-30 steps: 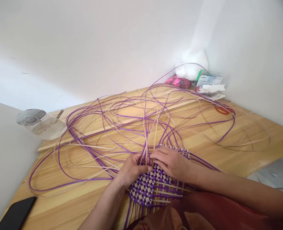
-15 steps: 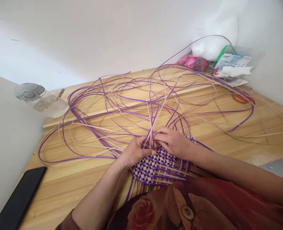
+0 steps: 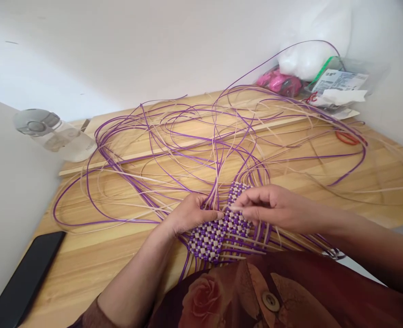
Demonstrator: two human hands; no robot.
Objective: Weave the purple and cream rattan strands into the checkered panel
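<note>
Woven panel (image 3: pixel 206 239) is sitting lower center of frame; can't tell if it's touching the tabletop (image 3: pixel 85 255). Left hand (image 3: pixel 191 213) is clamping its upper-left edge, thumb on top, beside the base of the loose strands (image 3: pixel 217 175). Right hand (image 3: pixel 272 207) is pinching what looks like a beige strand (image 3: pixel 236 208) over the panel's right part. Panel's probably handling light, semi-stiff; strands springy, maybe slick. Best holds: panel by dense weave, strands close to it.

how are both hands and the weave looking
Left hand gripping woven piece. Right hand pinching pale strand. Loose strands sprawl over table beyond.
</note>
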